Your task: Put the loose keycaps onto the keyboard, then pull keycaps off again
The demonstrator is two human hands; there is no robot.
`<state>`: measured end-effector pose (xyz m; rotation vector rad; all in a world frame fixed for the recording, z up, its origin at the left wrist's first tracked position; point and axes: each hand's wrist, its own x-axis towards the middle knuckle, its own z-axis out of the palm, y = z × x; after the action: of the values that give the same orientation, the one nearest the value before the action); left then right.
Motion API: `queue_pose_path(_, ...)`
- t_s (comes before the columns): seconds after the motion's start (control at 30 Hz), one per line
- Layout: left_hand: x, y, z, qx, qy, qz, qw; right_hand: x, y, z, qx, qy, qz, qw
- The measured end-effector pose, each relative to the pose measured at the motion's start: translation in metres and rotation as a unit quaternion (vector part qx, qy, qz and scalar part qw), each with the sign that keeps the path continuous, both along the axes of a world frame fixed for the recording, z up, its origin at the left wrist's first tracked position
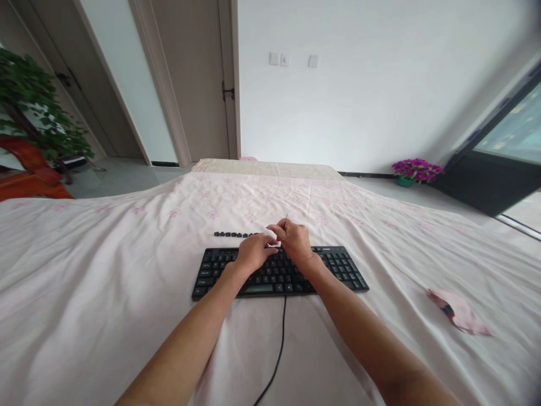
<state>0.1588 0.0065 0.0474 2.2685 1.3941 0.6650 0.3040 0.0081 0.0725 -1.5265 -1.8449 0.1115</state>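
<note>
A black keyboard [262, 287] lies on the pale pink cloth with its cable [282, 332] running toward me. My left hand [255, 252] rests over the far middle of the keyboard, thumb and forefinger stretched out and slightly apart near the far row of keys. Close beside it, my right hand [296, 239] is closed in a pinch on a thin, dark, stick-like tool [286, 217], whose tip pokes up above the fingers. The tool's lower part is hidden by the hand. Just beyond the keyboard, several small black keycaps [228, 234] stand in a row, its right end near my left hand.
Pink floral cloth [127, 270] with wrinkles covers the surface. A folded pink fabric piece [459, 311] lies at the right. Farther off are a potted magenta flower [416, 170], a leafy plant [40, 107], a red wooden chair [31, 169] and a door [192, 79].
</note>
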Motion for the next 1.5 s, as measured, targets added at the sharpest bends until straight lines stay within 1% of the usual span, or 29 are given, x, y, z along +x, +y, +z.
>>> queue_pose_path(0.13, 0.010, -0.002, 0.004, -0.006, 0.014, 0.020, 1.000, -0.003, 0.003, -0.005, 0.013, -0.020, -0.024, 0.999)
queue_pose_path(0.23, 0.016, -0.004, 0.004, 0.006, 0.029, 0.042, 0.999, -0.003, -0.001, -0.007, 0.021, -0.015, -0.032, 0.999)
queue_pose_path(0.37, 0.017, -0.005, 0.006, 0.031, 0.047, 0.023, 0.998, -0.002, -0.006, -0.010, 0.025, -0.002, -0.035, 0.999)
queue_pose_path(0.53, 0.018, -0.003, 0.009, 0.014, 0.066, 0.017, 0.998, -0.002, 0.000, -0.013, 0.025, 0.015, -0.042, 0.999)
queue_pose_path(0.67, 0.019, -0.006, 0.009, 0.033, 0.056, 0.018, 0.998, -0.004, 0.002, -0.019, 0.057, 0.011, -0.039, 0.998)
queue_pose_path(0.77, 0.018, -0.010, 0.007, 0.059, 0.047, 0.003, 0.997, -0.003, -0.002, -0.024, 0.082, 0.020, -0.034, 0.996)
queue_pose_path(0.9, 0.017, -0.012, 0.004, 0.075, 0.041, 0.005, 0.996, -0.002, -0.007, -0.026, 0.094, 0.037, -0.013, 0.995)
queue_pose_path(1.03, 0.016, -0.011, 0.001, 0.067, 0.024, 0.005, 0.997, -0.002, -0.010, -0.022, 0.089, 0.073, 0.001, 0.993)
queue_pose_path(1.13, 0.014, -0.009, 0.000, 0.054, -0.004, -0.013, 0.998, -0.001, -0.010, -0.017, 0.060, 0.141, 0.009, 0.988)
queue_pose_path(1.23, 0.012, -0.006, 0.001, 0.030, -0.061, -0.043, 0.997, 0.001, -0.008, -0.011, 0.025, 0.236, 0.001, 0.971)
queue_pose_path(1.3, 0.010, -0.005, 0.003, 0.016, -0.106, -0.049, 0.993, 0.003, -0.007, -0.007, 0.012, 0.282, -0.003, 0.959)
queue_pose_path(1.4, 0.003, -0.005, 0.009, -0.004, -0.146, -0.014, 0.989, 0.007, -0.005, -0.003, 0.011, 0.308, -0.010, 0.951)
queue_pose_path(1.47, -0.006, -0.004, 0.015, -0.011, -0.159, 0.011, 0.987, 0.011, -0.006, 0.002, 0.008, 0.293, -0.022, 0.956)
queue_pose_path(1.5, -0.013, -0.004, 0.018, -0.010, -0.165, 0.018, 0.986, 0.013, -0.006, 0.006, 0.000, 0.268, -0.027, 0.963)
